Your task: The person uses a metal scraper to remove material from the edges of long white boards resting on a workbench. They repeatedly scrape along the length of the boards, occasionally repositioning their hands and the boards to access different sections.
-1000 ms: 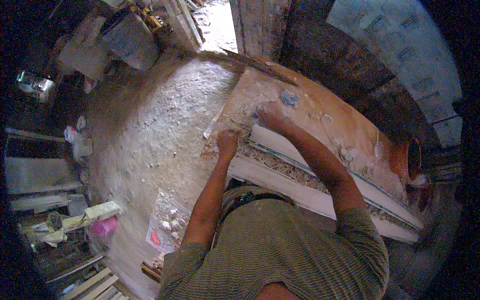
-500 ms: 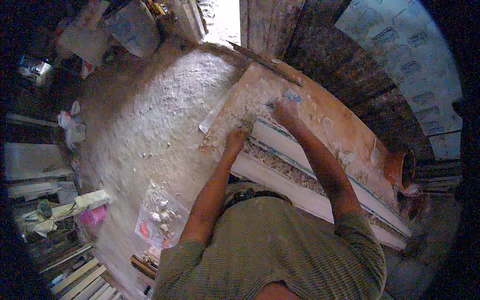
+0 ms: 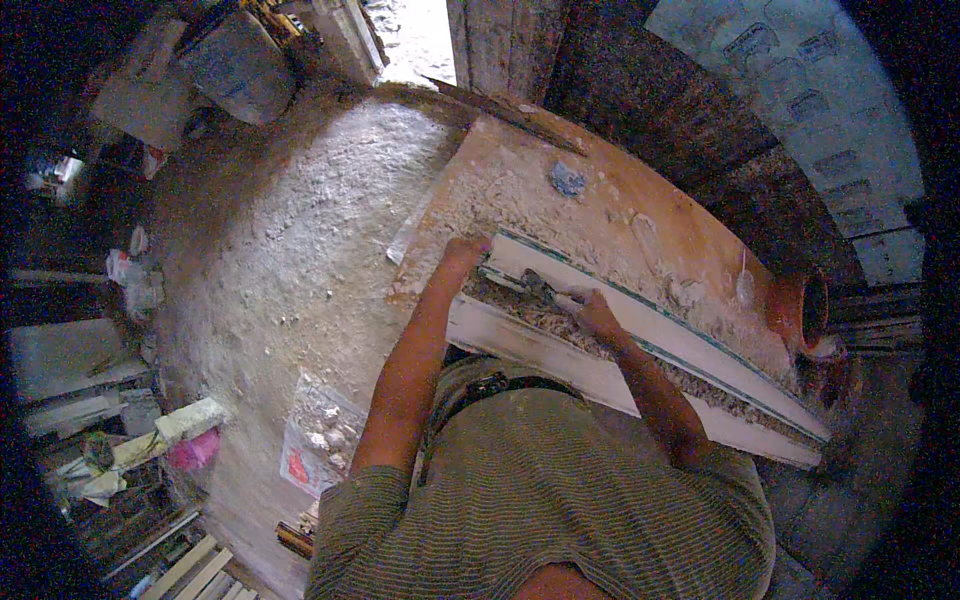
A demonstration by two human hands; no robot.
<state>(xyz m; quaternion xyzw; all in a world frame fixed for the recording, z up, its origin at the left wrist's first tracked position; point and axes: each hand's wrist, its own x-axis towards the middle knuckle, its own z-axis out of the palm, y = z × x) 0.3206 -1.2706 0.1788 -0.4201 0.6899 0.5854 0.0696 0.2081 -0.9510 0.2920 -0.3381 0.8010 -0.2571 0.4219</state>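
Note:
My right hand (image 3: 597,312) is closed around the handle of a small trowel (image 3: 538,285). Its dark blade lies over the rough, crumbly strip beside a long white moulding (image 3: 640,325) with green edges. At the moulding's far left end, my left hand (image 3: 466,256) is closed against its corner, its fingers partly hidden. Nearer my body runs a second white length (image 3: 540,353), parallel to the first. Both lie slanting along an orange-brown board (image 3: 600,200) smeared with pale plaster-like residue.
A blue lump (image 3: 567,179) sits on the board's far part. An orange pot (image 3: 797,310) lies at the right end. On the dusty floor (image 3: 270,270), a clear plastic sheet (image 3: 320,425) holds white chunks. Wooden slats (image 3: 190,570) are stacked at lower left.
My right hand has come back toward me from the board's far side, bringing the trowel onto the crumbly strip. The left hand stays near the moulding's end. The whole view has shifted slightly.

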